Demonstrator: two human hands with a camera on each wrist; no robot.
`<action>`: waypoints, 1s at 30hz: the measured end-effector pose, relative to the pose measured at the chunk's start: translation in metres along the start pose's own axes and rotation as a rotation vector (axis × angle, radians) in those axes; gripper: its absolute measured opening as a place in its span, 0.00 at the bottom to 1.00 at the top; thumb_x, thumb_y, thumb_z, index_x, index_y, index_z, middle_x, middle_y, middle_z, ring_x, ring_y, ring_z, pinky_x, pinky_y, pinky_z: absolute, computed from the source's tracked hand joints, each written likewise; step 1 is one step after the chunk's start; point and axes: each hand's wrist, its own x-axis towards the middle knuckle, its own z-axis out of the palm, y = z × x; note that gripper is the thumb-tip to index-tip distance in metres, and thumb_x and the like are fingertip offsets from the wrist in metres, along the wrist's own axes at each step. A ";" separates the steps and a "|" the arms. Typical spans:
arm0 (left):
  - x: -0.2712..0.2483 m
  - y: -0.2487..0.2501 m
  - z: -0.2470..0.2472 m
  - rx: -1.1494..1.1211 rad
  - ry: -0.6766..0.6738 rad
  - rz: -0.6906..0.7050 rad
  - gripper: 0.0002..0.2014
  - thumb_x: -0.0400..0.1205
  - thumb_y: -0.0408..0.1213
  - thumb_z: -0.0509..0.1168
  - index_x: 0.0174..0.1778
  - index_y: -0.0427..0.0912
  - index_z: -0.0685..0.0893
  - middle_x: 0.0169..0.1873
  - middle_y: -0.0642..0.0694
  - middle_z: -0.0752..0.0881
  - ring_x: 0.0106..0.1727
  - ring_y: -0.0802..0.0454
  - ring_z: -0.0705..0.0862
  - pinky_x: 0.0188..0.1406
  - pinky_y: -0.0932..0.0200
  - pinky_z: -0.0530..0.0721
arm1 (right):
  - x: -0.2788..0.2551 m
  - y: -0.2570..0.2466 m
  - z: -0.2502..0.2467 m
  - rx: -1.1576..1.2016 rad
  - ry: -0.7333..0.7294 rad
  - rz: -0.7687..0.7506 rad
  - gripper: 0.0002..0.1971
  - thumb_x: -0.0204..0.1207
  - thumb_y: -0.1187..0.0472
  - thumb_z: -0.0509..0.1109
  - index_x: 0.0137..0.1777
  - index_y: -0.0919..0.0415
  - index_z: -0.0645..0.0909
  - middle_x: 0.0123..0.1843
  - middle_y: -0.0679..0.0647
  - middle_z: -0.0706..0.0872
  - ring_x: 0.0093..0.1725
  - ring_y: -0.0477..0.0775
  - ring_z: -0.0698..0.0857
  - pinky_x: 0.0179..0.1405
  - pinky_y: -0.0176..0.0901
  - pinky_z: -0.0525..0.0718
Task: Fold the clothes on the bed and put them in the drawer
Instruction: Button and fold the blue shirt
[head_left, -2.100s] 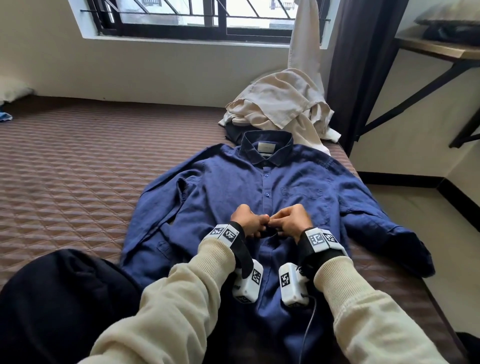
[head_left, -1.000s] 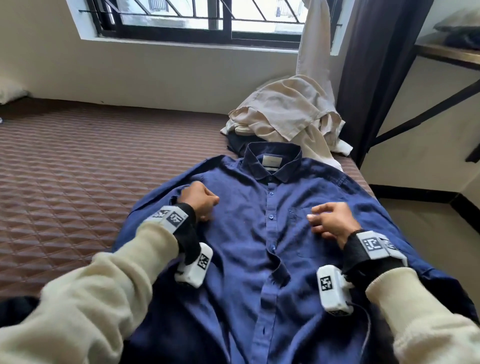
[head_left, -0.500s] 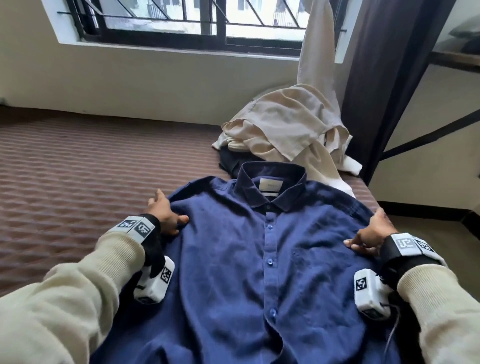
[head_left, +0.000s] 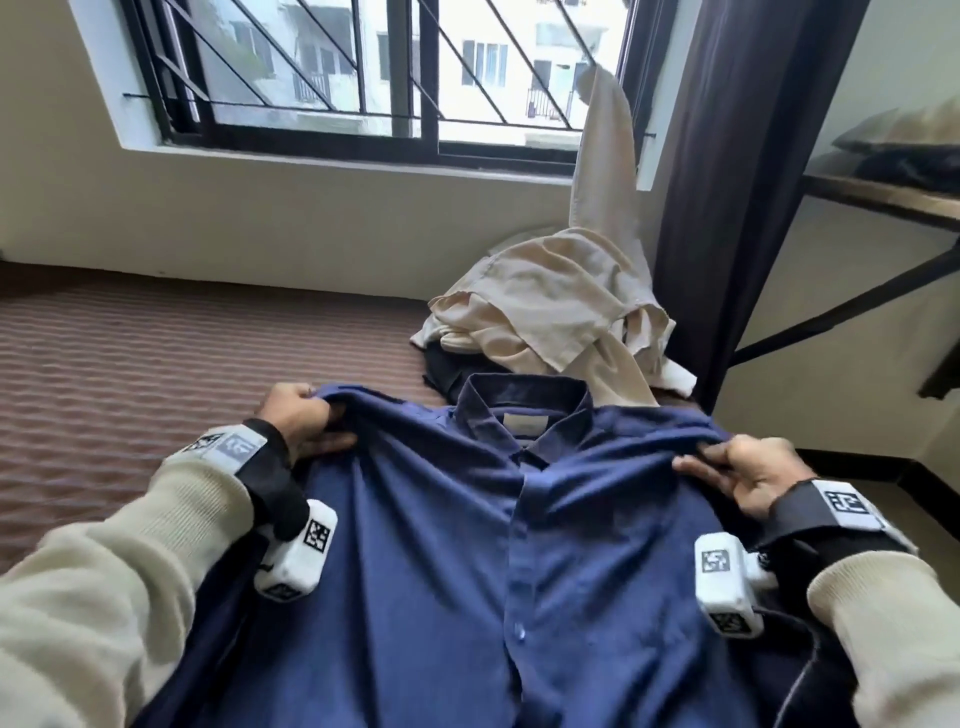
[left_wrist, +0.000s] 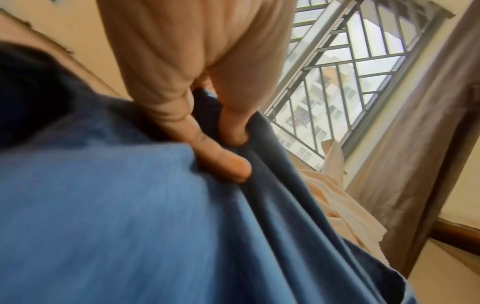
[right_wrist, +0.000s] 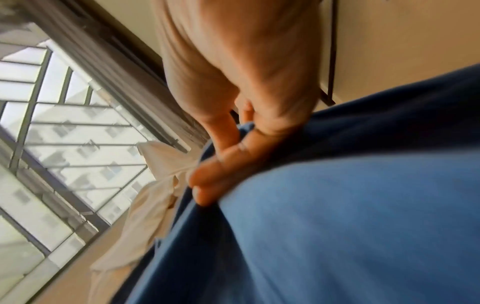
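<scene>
No readable text showing anywhere. The neck label (head_left: 525, 423) inside the collar of the blue shirt (head_left: 467, 571) is showing up as a blank pale patch, any print too small to tell. The wrist bands (head_left: 849, 503) and the white camera blocks (head_left: 723, 582) are carrying black-and-white square code markers only, no letters or numbers. Both wrist views are blurring, nothing legible there.

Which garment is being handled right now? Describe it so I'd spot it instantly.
Start at the barred window and come down to the brown quilted bed. Nearest the person lies the navy button-up shirt, its shoulders gripped by the left hand and right hand. Unlike the crumpled cream clothes heaped behind it, it is dark blue, collared and buttoned.
</scene>
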 end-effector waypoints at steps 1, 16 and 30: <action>0.007 0.010 -0.003 0.018 0.055 0.076 0.08 0.74 0.24 0.69 0.36 0.41 0.80 0.40 0.38 0.84 0.44 0.37 0.87 0.33 0.44 0.91 | -0.001 -0.010 0.002 0.129 -0.006 -0.078 0.13 0.79 0.82 0.59 0.38 0.73 0.80 0.42 0.63 0.81 0.20 0.54 0.86 0.19 0.37 0.85; -0.041 -0.024 -0.016 0.556 -0.117 0.498 0.33 0.64 0.39 0.73 0.68 0.36 0.81 0.65 0.33 0.81 0.61 0.39 0.84 0.56 0.53 0.86 | -0.046 0.056 -0.002 -0.984 -0.323 -0.598 0.25 0.70 0.73 0.75 0.67 0.57 0.81 0.64 0.55 0.84 0.49 0.56 0.88 0.54 0.36 0.82; -0.175 -0.085 -0.061 0.568 0.160 -0.255 0.39 0.63 0.44 0.80 0.67 0.26 0.79 0.65 0.31 0.82 0.66 0.37 0.82 0.67 0.45 0.80 | -0.201 0.132 -0.092 -0.316 -0.259 -0.023 0.12 0.73 0.62 0.76 0.41 0.72 0.79 0.29 0.58 0.78 0.20 0.44 0.75 0.17 0.33 0.74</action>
